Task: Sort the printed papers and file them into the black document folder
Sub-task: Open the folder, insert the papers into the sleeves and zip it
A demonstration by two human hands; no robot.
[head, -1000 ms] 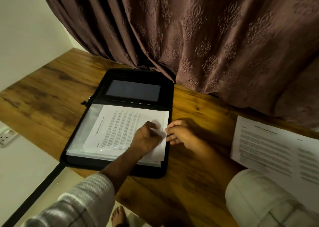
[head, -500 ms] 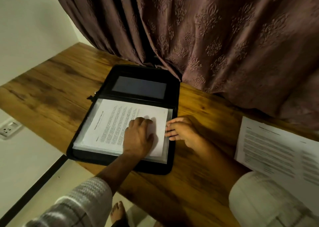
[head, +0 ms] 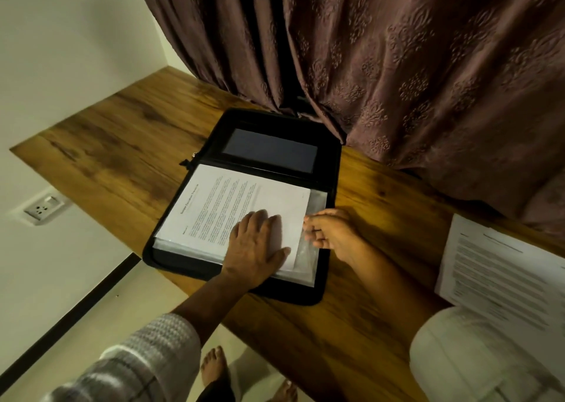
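The light is dim, warm and yellowish, brightest on the brown wooden tabletop (head: 382,187) toward its far edge. The left hand (head: 255,245) throws a soft shadow rightward across the white printed sheet (head: 238,199), whose small print is too soft to read. Wide-angle distortion bows the tabletop's edges, and the grey knitted sleeve (head: 153,349) is blurred.

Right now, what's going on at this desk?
A person is filing paper at a wooden desk. The black document folder lies open on it. Their left hand presses flat on a printed sheet in the folder's near half. The right hand has its fingertips at the edge of a clear sleeve beside that sheet; whether they pinch it is unclear. More printed papers lie on the desk to the right.
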